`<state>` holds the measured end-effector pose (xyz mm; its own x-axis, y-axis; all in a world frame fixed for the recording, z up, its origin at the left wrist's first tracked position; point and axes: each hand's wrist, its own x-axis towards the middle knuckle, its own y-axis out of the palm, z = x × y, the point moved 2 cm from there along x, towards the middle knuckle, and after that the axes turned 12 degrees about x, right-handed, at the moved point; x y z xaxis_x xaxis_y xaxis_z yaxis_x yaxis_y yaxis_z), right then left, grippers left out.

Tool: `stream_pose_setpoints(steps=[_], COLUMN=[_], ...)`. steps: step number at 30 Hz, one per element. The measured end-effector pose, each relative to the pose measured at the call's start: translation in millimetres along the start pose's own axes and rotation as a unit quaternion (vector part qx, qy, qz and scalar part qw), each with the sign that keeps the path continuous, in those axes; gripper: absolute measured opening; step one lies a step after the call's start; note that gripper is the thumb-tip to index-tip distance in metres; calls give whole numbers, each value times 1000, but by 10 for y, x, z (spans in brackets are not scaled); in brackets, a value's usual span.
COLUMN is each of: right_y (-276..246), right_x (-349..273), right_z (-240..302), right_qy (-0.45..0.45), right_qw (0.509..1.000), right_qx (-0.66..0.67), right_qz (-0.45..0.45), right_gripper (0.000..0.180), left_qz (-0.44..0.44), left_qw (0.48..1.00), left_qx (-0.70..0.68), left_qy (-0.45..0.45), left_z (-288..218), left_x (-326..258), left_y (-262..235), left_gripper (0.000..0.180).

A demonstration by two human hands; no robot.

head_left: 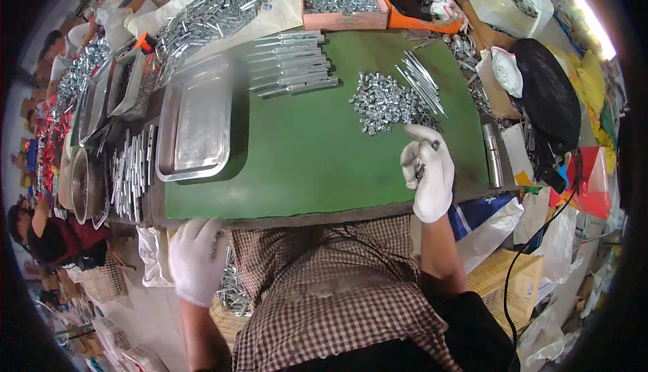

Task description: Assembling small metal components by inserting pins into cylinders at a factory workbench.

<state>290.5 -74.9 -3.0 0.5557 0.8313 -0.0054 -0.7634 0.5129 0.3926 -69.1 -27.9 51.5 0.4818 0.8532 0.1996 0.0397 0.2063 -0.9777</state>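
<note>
My right hand (432, 173), in a white glove, is over the right front of the green mat (304, 163). Its fingers curl around small metal pieces, with dark ends showing between them. Just beyond lies a heap of short shiny metal nuts or sleeves (388, 102), with several thin metal rods (422, 82) beside it. My left hand (196, 260), also gloved, hangs at the front edge of the table, left of my checked apron (337, 284). Its fingers are blurred and partly hidden, close to metal parts (233, 291) in a basket below.
A steel tray (196, 166) stands on the left of the mat. A row of metal tubes with pointed rods (297, 68) lies at the back. Behind are a pink box (344, 17) of small parts and an orange tray (432, 26). One thick metal tube (494, 156) lies right.
</note>
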Motion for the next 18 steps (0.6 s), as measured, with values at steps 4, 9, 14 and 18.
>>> stream_pose_setpoints(steps=[4,9,14,18], right_y=[-89,-13,-63,-89], right_x=[20,6,-17,-8], right_z=[-39,-2,-14,-17], right_qy=[47,48,36,9], right_qw=[998,997,997,997], right_qx=[-46,-61,-64,-80], right_qz=[-25,-19,-13,11], right_gripper=[30,25,24,24], left_qz=[-121,-156,-49,17], left_qw=[977,971,992,992], left_qx=[-95,-66,-14,-57], left_qy=[146,171,113,108], left_z=[-679,-925,-1098,-1141], left_x=[1127,2195,2287,2090], left_y=[207,735,826,789], left_gripper=[28,24,26,29])
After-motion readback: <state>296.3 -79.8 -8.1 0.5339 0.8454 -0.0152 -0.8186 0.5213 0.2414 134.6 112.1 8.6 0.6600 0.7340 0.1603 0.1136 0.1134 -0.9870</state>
